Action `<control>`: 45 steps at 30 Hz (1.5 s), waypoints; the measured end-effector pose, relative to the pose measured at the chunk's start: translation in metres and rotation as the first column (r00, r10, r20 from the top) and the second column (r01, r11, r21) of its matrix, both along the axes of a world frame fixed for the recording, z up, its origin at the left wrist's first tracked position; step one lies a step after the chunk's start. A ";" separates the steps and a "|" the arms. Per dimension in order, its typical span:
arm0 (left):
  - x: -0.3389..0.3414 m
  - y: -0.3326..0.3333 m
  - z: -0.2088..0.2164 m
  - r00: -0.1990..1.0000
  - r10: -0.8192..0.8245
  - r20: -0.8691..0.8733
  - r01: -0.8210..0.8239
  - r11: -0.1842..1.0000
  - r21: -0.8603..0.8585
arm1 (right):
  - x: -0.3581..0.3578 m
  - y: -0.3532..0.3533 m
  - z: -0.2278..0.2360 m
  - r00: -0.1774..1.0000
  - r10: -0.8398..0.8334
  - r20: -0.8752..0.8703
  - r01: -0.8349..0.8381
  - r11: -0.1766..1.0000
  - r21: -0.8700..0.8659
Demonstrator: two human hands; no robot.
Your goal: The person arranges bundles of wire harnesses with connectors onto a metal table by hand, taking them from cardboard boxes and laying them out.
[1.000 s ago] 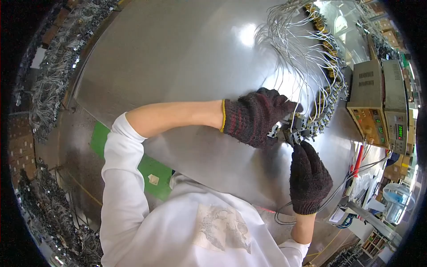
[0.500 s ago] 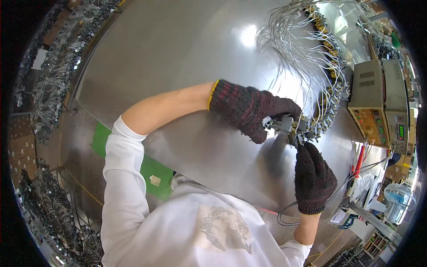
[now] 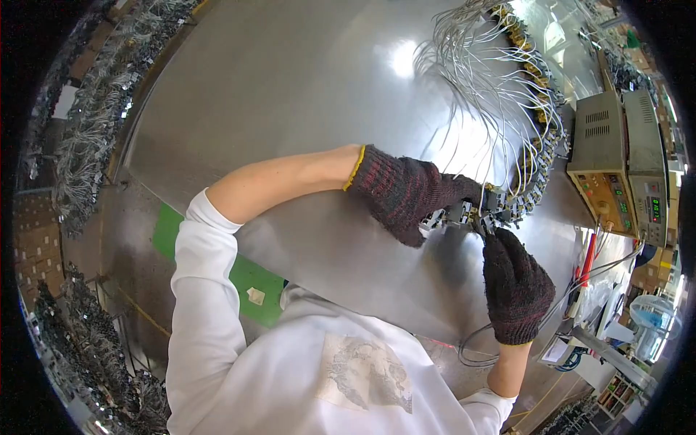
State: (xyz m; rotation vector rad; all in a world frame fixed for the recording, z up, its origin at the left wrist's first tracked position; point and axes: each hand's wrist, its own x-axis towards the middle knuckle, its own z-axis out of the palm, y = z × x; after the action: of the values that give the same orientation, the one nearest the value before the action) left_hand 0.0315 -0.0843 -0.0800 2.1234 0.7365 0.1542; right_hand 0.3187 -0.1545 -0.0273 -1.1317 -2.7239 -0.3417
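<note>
Dark knitted gloves cover both hands. My left hand point(image 3: 413, 194) is closed on a small metal-cased component point(image 3: 464, 212), fingers over its far side and thumb at its near left end. My right hand point(image 3: 516, 286) pinches with its fingertips against the right end of that component; a thin dark piece shows there, too small to name. Just beyond the fingertips begins a curved row of similar small components point(image 3: 533, 190), silver and yellow, with many white wires point(image 3: 464, 65) trailing from them across the metal table point(image 3: 290, 87).
At the right stand two bench instruments point(image 3: 616, 167) with lit displays. Grey cables point(image 3: 471, 357) loop behind my right wrist toward them. A red-handled tool point(image 3: 587, 259) and a small fan point(image 3: 650, 313) are further right. Racks of wired parts point(image 3: 87, 130) line the left.
My left hand has shifted slightly down, and the component has turned a little with it. My right hand has moved slightly right. The right instrument's display reads differently.
</note>
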 end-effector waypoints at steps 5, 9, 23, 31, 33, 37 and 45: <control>-0.002 0.002 -0.003 0.979 -0.003 0.206 -0.018 0.995 0.102 | -0.002 -0.001 0.001 0.999 -0.027 -0.026 0.027 1.000 -0.008; 0.012 -0.002 -0.027 0.904 0.009 0.427 -0.135 0.954 0.266 | -0.005 -0.002 0.002 0.998 -0.063 -0.023 0.062 0.998 -0.006; 0.048 -0.026 -0.058 0.908 0.220 0.358 -0.410 0.647 0.643 | -0.025 -0.019 -0.024 0.700 -0.326 -0.635 0.092 0.923 -0.373; 0.045 -0.025 -0.063 0.917 0.211 0.339 -0.400 0.481 0.780 | -0.035 -0.010 -0.028 0.867 -0.190 -0.460 0.122 0.977 -0.172; 0.052 -0.022 -0.065 0.915 0.202 0.349 -0.403 0.493 0.771 | -0.022 -0.006 -0.026 0.924 -0.128 -0.360 0.091 0.989 -0.119; 0.055 -0.020 -0.067 0.873 0.219 0.435 -0.483 0.501 0.718 | -0.025 0.000 -0.020 0.944 -0.103 -0.313 0.074 0.992 -0.104; 0.052 -0.031 -0.054 0.902 0.299 0.313 -0.429 0.517 0.741 | -0.032 -0.014 -0.025 0.794 -0.181 -0.581 0.057 0.973 -0.226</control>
State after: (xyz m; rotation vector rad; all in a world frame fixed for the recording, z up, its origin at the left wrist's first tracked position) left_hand 0.0833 -0.1149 -0.1343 2.7067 1.1780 1.0564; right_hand 0.2871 -0.1686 -0.0521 -1.2067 -2.1535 0.2528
